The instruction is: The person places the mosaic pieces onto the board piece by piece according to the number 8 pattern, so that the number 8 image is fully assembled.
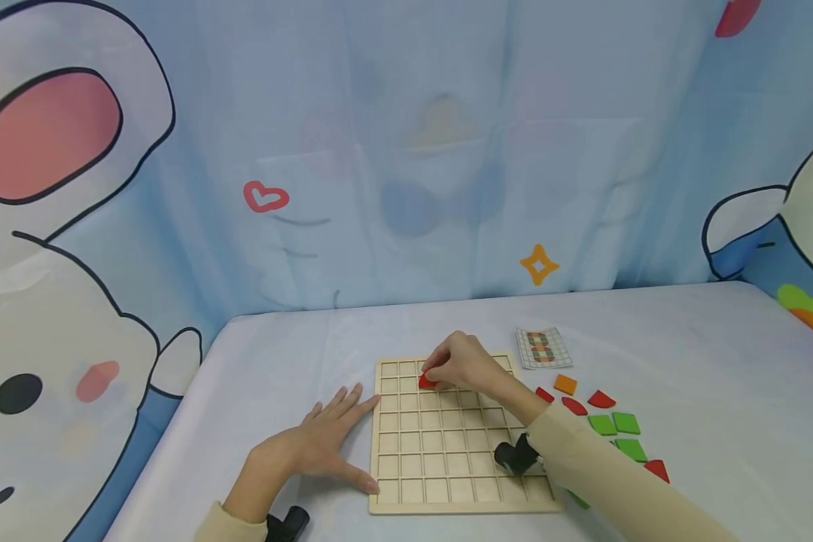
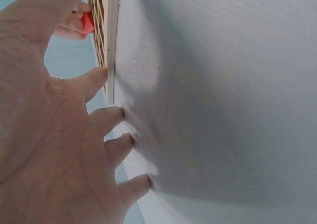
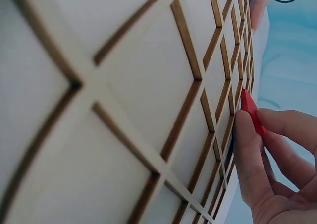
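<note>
While the left hand (image 1: 321, 440) lies spread at the lower middle of the head frame, its straight fingers apart and touching the left edge of the gridded board (image 1: 413, 491), the right hand (image 1: 464, 365) pinches a red piece (image 1: 426, 382) between thumb and fingers. That piece sits over the upper left part of the board, just below and left of the right hand's knuckles in the head view; the left hand is well apart from it, toward the lower left. Seen from the right wrist, the piece's long axis slants from a point at upper left to lower right, with the point toward the grid and the fingers about the other end. How that slant lies against the grid lines seems to be the relation that counts; whether the tip touches the board cannot be told.
</note>
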Demonstrator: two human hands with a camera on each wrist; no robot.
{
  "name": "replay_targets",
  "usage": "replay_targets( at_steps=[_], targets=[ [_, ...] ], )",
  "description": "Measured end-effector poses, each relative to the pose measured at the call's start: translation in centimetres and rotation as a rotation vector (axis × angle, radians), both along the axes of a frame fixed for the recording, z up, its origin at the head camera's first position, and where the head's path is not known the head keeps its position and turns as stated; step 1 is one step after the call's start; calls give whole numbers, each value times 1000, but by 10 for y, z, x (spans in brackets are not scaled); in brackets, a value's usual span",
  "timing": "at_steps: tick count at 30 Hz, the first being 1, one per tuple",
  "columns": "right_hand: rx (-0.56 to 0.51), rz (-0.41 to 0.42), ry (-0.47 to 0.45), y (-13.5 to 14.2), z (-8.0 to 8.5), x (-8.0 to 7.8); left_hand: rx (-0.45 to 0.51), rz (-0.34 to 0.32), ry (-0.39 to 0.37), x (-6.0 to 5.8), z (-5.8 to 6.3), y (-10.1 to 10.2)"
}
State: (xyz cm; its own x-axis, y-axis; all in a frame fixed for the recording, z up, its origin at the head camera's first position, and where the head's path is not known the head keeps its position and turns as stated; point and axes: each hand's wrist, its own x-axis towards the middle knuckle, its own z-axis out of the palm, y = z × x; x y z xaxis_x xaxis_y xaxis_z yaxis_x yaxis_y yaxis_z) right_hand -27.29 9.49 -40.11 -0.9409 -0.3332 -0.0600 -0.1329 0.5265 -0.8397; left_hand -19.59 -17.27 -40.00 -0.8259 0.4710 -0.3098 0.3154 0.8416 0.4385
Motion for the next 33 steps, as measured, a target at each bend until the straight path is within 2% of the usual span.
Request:
replay_targets(
  at_steps=[8,13,19,29,33],
  targets=[
    [124,21,59,-2,0,-3,6,-6,5,1,0,0],
    [166,31,110,-2,-1,-3,1,-1,-3,0,1,1],
    [226,103,197,-5,1,-5,-6,9,-12,-1,0,2],
    [231,160,211,-4,3,-3,-10,7,-9,-1,0,2],
    [216,157,206,-2,2,-1,-3,1,-7,-1,-1,1]
  ],
)
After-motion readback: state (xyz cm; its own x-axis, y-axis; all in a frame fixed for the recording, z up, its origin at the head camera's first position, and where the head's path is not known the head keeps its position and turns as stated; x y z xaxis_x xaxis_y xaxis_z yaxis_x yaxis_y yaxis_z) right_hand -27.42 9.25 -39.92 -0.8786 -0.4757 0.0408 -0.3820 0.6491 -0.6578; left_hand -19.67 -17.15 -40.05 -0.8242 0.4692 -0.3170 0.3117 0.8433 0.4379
